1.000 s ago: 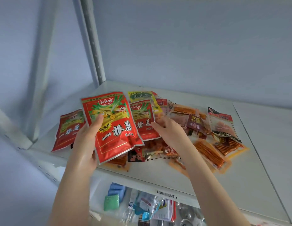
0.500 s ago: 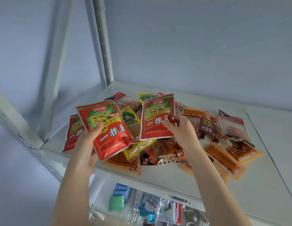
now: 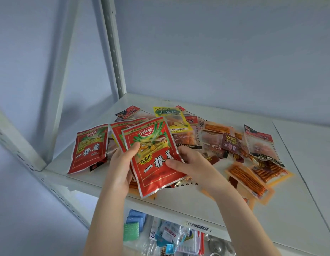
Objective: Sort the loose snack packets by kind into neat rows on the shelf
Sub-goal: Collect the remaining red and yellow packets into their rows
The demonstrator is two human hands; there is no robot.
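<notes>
Two red snack packets are stacked over the white shelf (image 3: 206,198), and both my hands hold them. The front red packet (image 3: 153,154) covers most of the second red packet (image 3: 121,132) behind it. My left hand (image 3: 121,167) grips the stack's left edge with the thumb on the front. On the right edge, my right hand (image 3: 193,167) pinches the packets with its thumb on the printed face. A third red packet (image 3: 88,146) lies flat on the shelf to the left. A yellow packet (image 3: 171,117) lies behind the stack.
Mixed packets lie on the shelf to the right: orange stick-snack packs (image 3: 247,178), a dark maroon packet (image 3: 230,145) and a clear meat packet (image 3: 260,143). A white upright post (image 3: 114,47) stands at the back left. Below the shelf sit blue and green sponges (image 3: 132,228) and wrapped items.
My right hand brought its red packet left and laid it over the red packet in my left hand. Both hands now hold them as one stack.
</notes>
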